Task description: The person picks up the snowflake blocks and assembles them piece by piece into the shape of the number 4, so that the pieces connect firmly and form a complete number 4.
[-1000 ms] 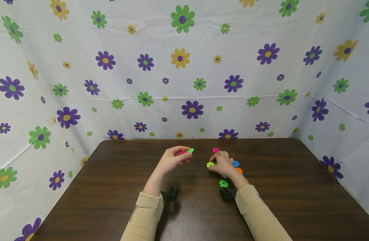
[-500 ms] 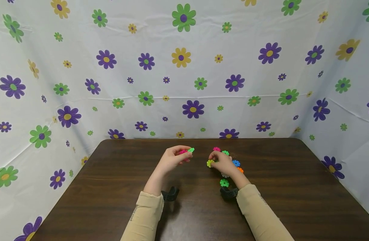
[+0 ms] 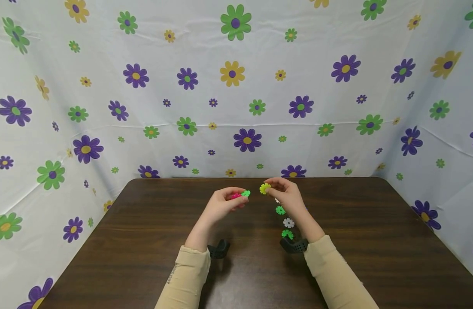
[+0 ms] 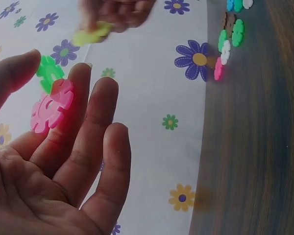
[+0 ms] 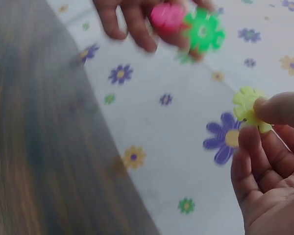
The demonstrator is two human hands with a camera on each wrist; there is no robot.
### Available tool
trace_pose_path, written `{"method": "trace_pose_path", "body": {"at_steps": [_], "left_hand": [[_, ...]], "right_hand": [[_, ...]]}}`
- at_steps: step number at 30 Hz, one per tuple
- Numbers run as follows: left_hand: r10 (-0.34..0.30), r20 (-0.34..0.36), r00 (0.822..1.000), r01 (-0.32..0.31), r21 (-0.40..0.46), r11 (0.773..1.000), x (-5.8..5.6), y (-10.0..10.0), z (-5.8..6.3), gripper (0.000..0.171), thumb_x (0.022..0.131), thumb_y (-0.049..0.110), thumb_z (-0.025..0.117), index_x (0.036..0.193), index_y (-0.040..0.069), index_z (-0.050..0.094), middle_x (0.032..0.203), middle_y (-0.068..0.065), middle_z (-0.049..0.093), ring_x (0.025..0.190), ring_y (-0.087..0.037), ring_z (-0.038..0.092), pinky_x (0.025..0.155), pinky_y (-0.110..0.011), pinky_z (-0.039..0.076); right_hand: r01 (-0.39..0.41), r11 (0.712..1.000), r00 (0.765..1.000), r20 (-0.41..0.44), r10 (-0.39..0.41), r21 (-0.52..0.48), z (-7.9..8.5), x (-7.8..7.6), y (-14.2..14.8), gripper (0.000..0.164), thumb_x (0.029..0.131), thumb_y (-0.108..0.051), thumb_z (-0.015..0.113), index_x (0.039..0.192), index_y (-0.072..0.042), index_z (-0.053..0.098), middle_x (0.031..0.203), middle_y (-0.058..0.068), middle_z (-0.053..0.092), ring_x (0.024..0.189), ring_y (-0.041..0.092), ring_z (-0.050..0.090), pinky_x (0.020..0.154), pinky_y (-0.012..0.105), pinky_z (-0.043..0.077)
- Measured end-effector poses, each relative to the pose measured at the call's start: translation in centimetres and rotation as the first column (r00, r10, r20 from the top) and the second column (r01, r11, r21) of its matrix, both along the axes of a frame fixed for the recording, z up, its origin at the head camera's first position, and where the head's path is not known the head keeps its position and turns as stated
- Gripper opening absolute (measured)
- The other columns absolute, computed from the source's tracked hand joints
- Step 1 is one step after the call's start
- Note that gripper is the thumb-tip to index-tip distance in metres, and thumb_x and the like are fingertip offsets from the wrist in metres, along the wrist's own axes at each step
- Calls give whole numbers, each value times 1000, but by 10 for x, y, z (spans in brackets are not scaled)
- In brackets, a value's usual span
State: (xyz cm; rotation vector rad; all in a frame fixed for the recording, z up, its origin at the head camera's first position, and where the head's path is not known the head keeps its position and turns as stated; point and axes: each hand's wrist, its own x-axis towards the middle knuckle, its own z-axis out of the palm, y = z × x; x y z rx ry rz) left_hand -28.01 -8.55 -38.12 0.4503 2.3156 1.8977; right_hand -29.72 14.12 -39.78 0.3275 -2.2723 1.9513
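My left hand (image 3: 218,207) pinches a pink notched, flower-shaped disc (image 4: 49,110) and a bright green disc (image 4: 50,72), slotted together at their edges. In the left wrist view the pair stands between thumb and index finger, the other fingers spread loosely. Across a small gap, my right hand (image 3: 291,198) is raised over the far part of the table. Its thumb and fingertips pinch a single yellow disc (image 5: 247,104), turned with its flat side towards me in the head view. The yellow disc and the joined pair are apart.
On the brown table (image 3: 151,240) several loose discs lie under and near my right forearm, among them a white one (image 3: 288,223) and a green one (image 3: 280,210). In the left wrist view a pink disc (image 4: 219,68) lies there too. A flowered cloth (image 3: 205,103) hangs behind the table.
My right hand has lifted the yellow disc away from the loose discs, up and slightly left towards my left hand. The left hand with its joined pair has barely moved.
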Motion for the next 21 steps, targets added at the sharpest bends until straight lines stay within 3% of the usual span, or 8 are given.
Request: {"method": "trace_pose_path", "body": {"at_steps": [11, 16, 21], "left_hand": [[-7, -4, 1000, 7, -5, 1000, 2, 4, 1, 30, 88, 20, 73, 113, 3, 68, 91, -10, 71, 87, -30, 68, 72, -36, 54], [-21, -3, 1000, 21, 4, 1000, 2, 3, 2, 33, 89, 19, 72, 116, 1, 67, 92, -9, 71, 87, -31, 67, 69, -30, 52], [-43, 13, 999, 43, -10, 999, 5, 4, 8, 33, 91, 15, 69, 119, -2, 65, 97, -18, 70, 81, -17, 67, 68, -27, 51]], "right_hand": [[-102, 985, 994, -39, 98, -139, 12, 10, -10, 22, 92, -5, 64, 110, 7, 63, 96, 12, 64, 82, 19, 62, 76, 31, 55], [-107, 988, 994, -34, 103, -108, 12, 12, -12, 20, 92, -5, 65, 109, 6, 64, 96, 10, 64, 83, 19, 61, 80, 36, 55], [-110, 992, 994, -25, 109, -67, 14, 14, -14, 21, 92, -7, 65, 109, 5, 64, 98, 13, 65, 84, 21, 62, 84, 42, 53]]}}
